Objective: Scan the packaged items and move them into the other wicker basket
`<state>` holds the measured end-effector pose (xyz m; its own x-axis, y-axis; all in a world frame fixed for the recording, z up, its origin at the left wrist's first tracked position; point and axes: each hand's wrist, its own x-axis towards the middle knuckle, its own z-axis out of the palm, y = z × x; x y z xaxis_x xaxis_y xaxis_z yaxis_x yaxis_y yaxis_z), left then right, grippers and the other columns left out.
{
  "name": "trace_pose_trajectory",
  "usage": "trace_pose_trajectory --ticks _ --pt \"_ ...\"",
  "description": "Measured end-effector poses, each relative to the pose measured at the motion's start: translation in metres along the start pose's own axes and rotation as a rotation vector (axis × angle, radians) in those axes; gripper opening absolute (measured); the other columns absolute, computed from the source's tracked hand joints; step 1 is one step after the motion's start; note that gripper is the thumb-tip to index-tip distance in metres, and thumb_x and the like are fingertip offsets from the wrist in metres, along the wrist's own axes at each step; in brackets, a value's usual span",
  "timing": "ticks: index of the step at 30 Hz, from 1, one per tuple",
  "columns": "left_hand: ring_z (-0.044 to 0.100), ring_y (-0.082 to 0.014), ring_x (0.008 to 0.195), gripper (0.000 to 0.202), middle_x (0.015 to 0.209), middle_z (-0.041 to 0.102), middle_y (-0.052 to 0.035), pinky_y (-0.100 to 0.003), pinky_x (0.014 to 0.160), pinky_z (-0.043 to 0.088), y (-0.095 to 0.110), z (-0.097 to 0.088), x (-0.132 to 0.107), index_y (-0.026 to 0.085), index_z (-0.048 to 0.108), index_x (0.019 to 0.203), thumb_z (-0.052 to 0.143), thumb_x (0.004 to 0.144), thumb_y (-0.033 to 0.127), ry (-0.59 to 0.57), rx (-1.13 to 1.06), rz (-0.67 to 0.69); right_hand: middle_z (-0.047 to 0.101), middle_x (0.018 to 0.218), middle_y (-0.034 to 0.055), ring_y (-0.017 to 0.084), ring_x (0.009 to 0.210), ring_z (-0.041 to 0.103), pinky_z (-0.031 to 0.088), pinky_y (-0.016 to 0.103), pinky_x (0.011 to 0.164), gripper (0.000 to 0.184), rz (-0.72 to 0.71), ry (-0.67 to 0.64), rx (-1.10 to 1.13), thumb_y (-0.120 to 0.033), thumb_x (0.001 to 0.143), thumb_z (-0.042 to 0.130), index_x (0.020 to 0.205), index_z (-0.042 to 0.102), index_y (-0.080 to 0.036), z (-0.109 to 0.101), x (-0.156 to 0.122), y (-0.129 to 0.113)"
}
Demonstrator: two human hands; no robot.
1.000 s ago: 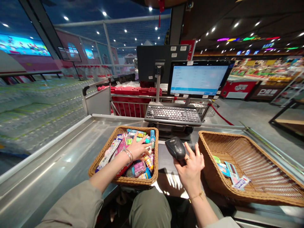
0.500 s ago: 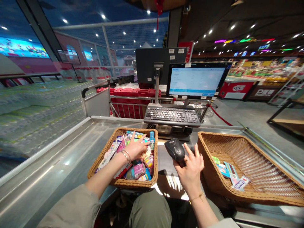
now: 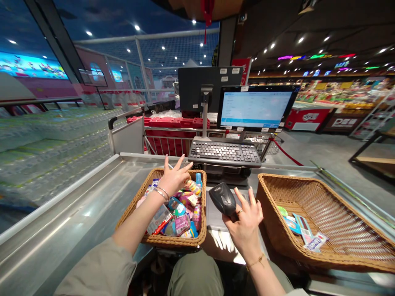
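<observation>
My left hand [image 3: 174, 179] is over the left wicker basket [image 3: 203, 234], several fingers spread upward. Its thumb side is closed on a small bottle-shaped item in yellow and pink [image 3: 194, 188]; the exact grip is partly hidden. Beneath lie colourful small packages, among them a pink-wrapped item [image 3: 182, 224] and a red-and-white box [image 3: 162, 222]. A blue-capped bottle [image 3: 198, 179] stands in the far right corner. In my right hand [image 3: 247, 224] is a black handheld barcode scanner [image 3: 222, 198], its head tilted left toward the basket.
The right wicker basket [image 3: 345, 209] holds a few small packs, including a white-and-purple one [image 3: 317, 241]. Ahead are a keyboard [image 3: 224, 152] and a lit monitor [image 3: 256, 107]. The metal counter [image 3: 129, 176] runs beneath. Behind it stands a shopping cart [image 3: 168, 139].
My left hand has risen toward the basket's far edge with the yellow-and-pink item, uncovering more packages. The scanner in my right hand has shifted slightly left and down.
</observation>
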<state>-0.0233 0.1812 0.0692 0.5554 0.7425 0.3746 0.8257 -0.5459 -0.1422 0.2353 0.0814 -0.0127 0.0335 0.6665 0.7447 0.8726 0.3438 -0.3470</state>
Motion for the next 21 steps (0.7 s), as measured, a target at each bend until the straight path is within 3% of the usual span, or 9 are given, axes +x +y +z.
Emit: trace_pose_trajectory --ticks 5,10,21 --pt "0.02 -0.0372 0.146 0.01 0.145 0.051 0.0007 -0.08 0.104 -0.012 0.004 0.002 0.012 0.026 0.068 0.085 0.066 0.08 0.017 0.094 0.014 0.013 0.057 0.136 0.0067 0.035 0.144 0.024 0.019 0.061 0.111 0.021 -0.058 -0.029 0.011 -0.025 0.075 0.064 0.096 0.066 -0.022 0.003 -0.002 0.001" --pt "0.025 -0.0391 0.144 0.01 0.144 0.052 0.0002 -0.083 0.103 -0.007 0.009 0.002 0.019 0.025 0.068 0.084 0.067 0.079 0.017 0.185 0.042 0.021 0.057 0.137 0.0055 0.035 0.145 0.023 0.017 0.062 0.111 0.014 -0.067 -0.038 0.031 -0.024 0.075 0.064 0.09 0.065 -0.022 0.001 -0.001 0.001" --pt "0.025 -0.0386 0.144 0.005 0.145 0.051 -0.0014 -0.084 0.103 -0.006 0.014 0.003 0.026 0.025 0.068 0.085 0.067 0.082 0.021 0.247 0.085 0.035 0.058 0.136 0.0052 0.034 0.145 0.023 0.015 0.059 0.112 0.015 -0.076 -0.034 0.068 -0.022 0.074 0.062 0.089 0.066 -0.022 -0.001 0.0 -0.004"
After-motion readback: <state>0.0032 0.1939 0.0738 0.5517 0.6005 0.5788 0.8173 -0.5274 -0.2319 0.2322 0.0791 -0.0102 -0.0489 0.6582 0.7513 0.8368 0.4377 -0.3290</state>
